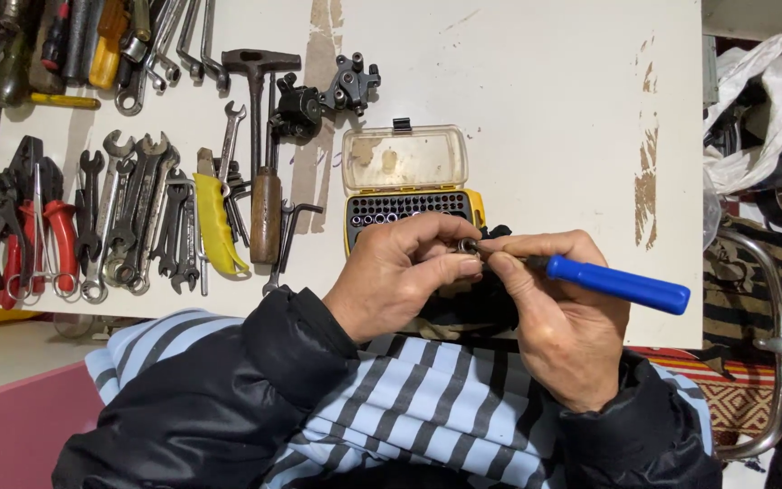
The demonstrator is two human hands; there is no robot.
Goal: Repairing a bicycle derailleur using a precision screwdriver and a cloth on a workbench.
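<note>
Clearly the left hand [391,281] is pinching a small socket [469,245] while the right hand [558,308] is gripping the driver [617,283]; it risks slipping toward the bit case [409,204] at twelve o'clock.

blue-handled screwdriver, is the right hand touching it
Touching. The head view shows the right hand wrapped around the front of the blue-handled screwdriver, its blue handle sticking out past the fingers, with no gap between them.

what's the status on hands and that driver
Left hand pinching small metal ring. Right hand holding blue driver, tip at ring. Bit case open behind.
</note>
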